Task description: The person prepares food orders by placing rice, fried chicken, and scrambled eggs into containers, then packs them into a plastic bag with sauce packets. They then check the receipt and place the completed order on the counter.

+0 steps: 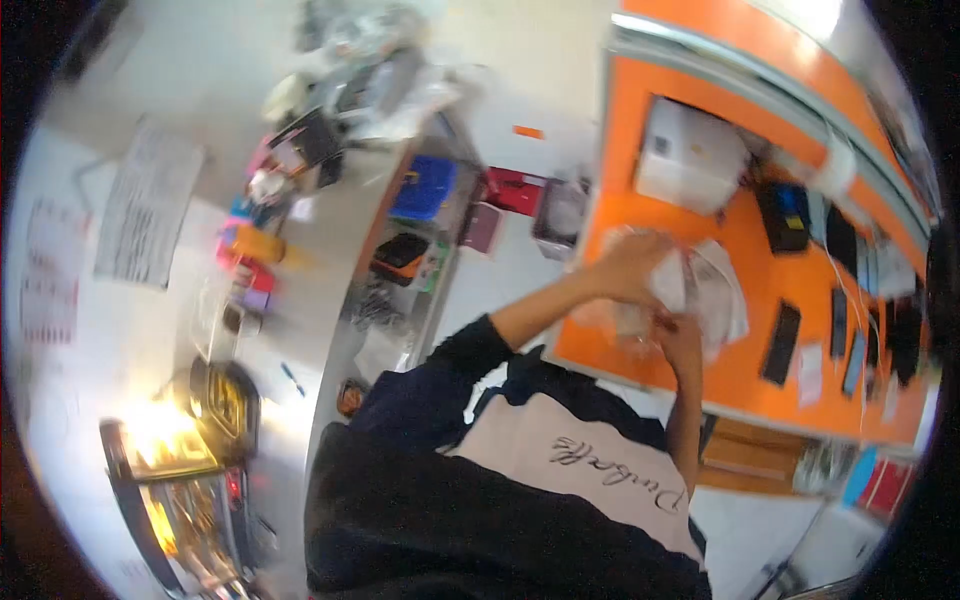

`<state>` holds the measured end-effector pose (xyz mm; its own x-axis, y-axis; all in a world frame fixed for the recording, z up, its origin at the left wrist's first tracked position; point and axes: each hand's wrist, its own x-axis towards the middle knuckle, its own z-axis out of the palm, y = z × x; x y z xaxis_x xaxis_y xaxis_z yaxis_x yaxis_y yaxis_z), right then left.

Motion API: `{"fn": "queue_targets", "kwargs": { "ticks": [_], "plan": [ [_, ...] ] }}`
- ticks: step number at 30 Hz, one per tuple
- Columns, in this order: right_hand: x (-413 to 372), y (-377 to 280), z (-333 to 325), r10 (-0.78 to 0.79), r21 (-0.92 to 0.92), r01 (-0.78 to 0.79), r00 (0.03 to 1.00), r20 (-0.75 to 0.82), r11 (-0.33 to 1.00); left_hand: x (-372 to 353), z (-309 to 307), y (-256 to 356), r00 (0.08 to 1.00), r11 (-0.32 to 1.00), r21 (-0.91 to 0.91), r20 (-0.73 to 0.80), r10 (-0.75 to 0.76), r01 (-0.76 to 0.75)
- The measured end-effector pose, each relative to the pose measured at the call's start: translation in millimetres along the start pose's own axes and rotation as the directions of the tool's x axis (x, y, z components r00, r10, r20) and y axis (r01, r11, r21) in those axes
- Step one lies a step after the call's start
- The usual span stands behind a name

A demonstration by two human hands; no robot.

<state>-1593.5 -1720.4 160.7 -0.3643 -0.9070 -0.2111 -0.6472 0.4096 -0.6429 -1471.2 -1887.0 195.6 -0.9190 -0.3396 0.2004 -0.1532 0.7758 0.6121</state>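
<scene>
A crumpled, see-through plastic bag (pixel 718 298) with whitish parts is between my two hands over the orange table (pixel 610 345). My left hand (pixel 636 268) comes in from the left and grips the bag's upper side, its fingers bent over the plastic. Closer to my body, my right hand (pixel 680 336) pinches the lower edge of the same bag. Motion blurs the fingertips, and I cannot make out what the bag contains.
A white box (pixel 690 155) and a black box (pixel 782 217) stand farther back on the table. Several phone-like dark slabs, one of them black (pixel 780 343), lie at the right. A cluttered shelf counter (pixel 345 250) and a lit lamp-like device (pixel 165 440) are on my left.
</scene>
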Motion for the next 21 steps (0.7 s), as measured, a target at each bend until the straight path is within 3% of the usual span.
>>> {"fn": "queue_targets", "kwargs": {
  "ticks": [2,4,8,11,14,16,17,18,20,21],
  "plan": [
    [-9.6,-19.5,-8.6,-0.111,-0.179,0.093,0.989,-0.097,0.980,-10.6,3.0,3.7,0.991,0.998,0.064,-0.126,0.033,-0.025],
    [-12.0,-10.1,-2.6,-0.050,-0.175,0.022,0.987,-0.154,0.984,-17.5,-6.0,17.7,0.974,0.995,0.098,-0.222,0.043,-0.021],
    [-43.7,-21.4,-10.5,0.090,-0.075,-0.116,0.954,-0.286,0.990,-44.9,-23.7,35.8,0.970,0.997,0.053,-0.234,0.065,-0.054],
    [-81.2,-33.8,-26.2,0.244,0.008,-0.244,0.967,-0.077,0.970,-81.4,-31.6,42.4,0.946,0.981,0.031,-0.262,0.193,-0.191],
    [-134.8,-61.8,-13.5,0.394,0.211,-0.383,0.919,-0.010,0.899,-133.5,-46.4,44.2,0.902,0.931,-0.089,-0.294,0.315,-0.354],
    [-169.8,-72.3,20.8,0.460,0.289,-0.502,0.864,0.205,0.815,-165.1,-58.0,34.6,0.935,0.870,-0.357,-0.035,0.352,-0.341],
    [-186.4,-94.0,35.9,0.502,0.308,-0.582,0.810,0.304,0.753,-176.5,-60.9,30.3,0.928,0.837,-0.539,0.259,0.269,-0.092],
    [-200.5,-109.2,48.2,0.517,0.323,-0.648,0.753,0.407,0.690,-184.7,-60.5,25.8,0.805,0.787,-0.585,0.554,0.211,0.197],
    [-238.3,-85.7,123.7,0.176,0.407,-0.293,0.938,0.299,0.865,-196.6,-43.9,6.6,0.526,0.768,-0.544,0.786,0.325,0.338],
    [-251.0,-110.9,122.2,0.196,0.536,-0.311,0.945,0.261,0.785,-193.0,-45.0,9.1,0.461,0.786,-0.524,0.815,0.352,0.326]
  ]
}}
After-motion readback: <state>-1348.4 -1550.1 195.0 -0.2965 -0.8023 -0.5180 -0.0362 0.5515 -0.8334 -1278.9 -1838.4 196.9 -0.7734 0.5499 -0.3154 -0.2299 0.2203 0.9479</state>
